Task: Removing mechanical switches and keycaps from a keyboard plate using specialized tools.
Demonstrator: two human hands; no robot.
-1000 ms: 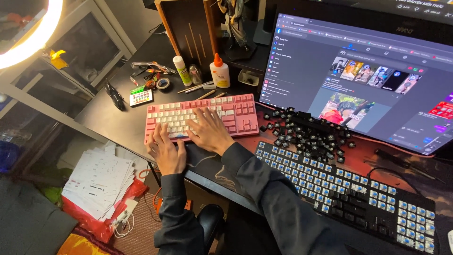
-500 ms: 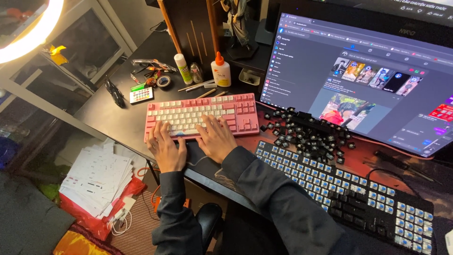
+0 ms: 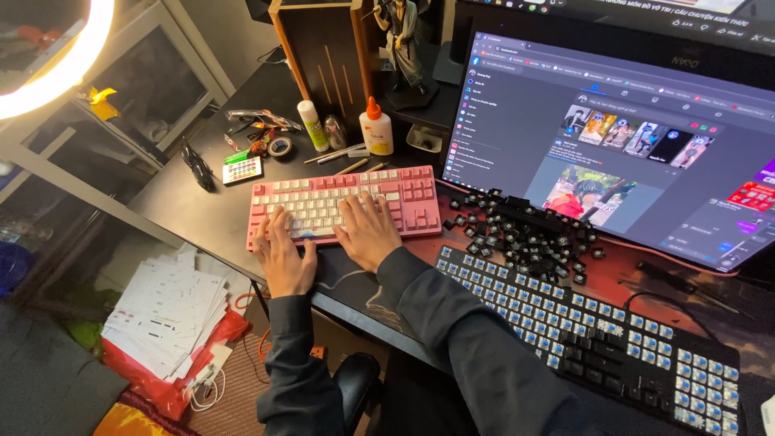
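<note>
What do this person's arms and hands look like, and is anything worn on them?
Both arms are covered to the wrist by long dark sleeves, black or close to it, of soft, slightly creased cloth. The left hand and right hand are bare: no gloves, and no rings or watch that I can make out.

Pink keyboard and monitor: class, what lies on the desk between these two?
In the head view, a heap of loose black keycaps lies between the pink keyboard and the monitor.

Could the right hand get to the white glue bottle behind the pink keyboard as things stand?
Probably yes: the right hand rests on the pink keyboard, and the glue bottle stands just beyond its far edge, with only pencils lying between.
</note>
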